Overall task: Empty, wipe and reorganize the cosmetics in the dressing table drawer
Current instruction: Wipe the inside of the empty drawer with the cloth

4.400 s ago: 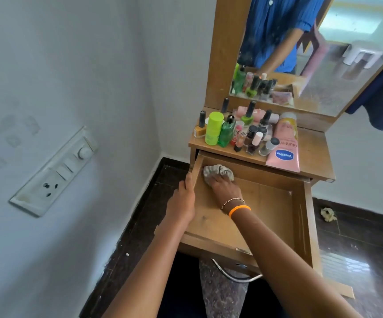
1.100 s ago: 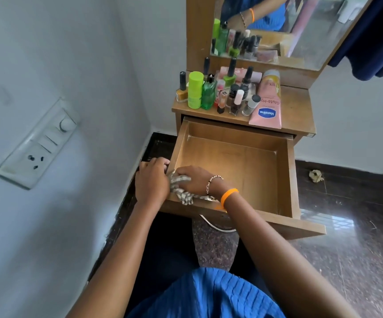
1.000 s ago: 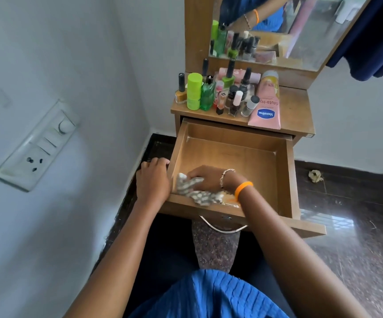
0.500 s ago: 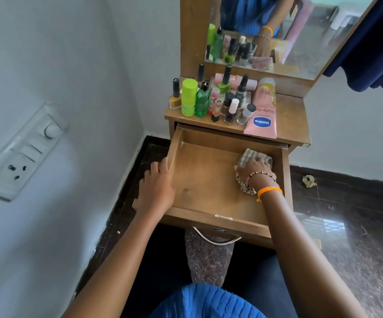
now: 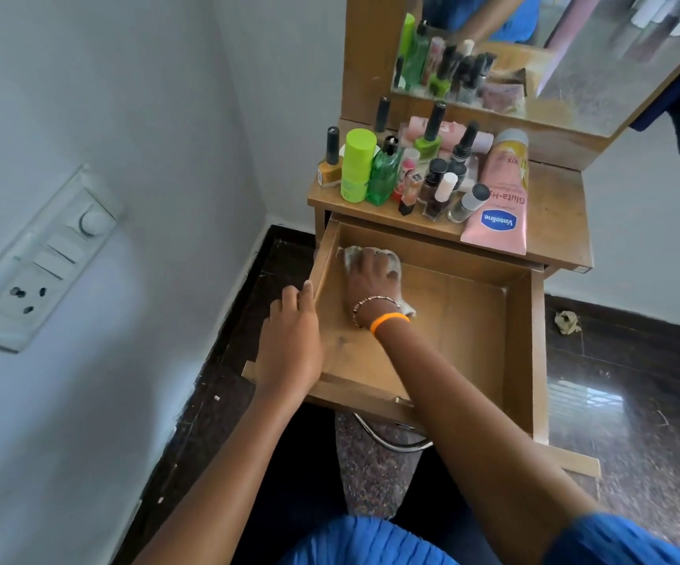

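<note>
The wooden drawer is pulled out and holds only a grey patterned cloth. My right hand presses the cloth onto the drawer floor in the far left corner, fingers curled over it. My left hand grips the drawer's left wall. The cosmetics stand on the dressing table top: a lime green bottle, a green glass bottle, several nail polish bottles and a pink Vaseline tube.
A mirror rises behind the table top. A white wall with a switch panel stands close on the left. A crumpled scrap lies on the dark floor at the right. A metal handle hangs under the drawer front.
My right hand has carried the cloth from the drawer's far right side across to the far left corner. My left hand stays on the drawer's left wall.
</note>
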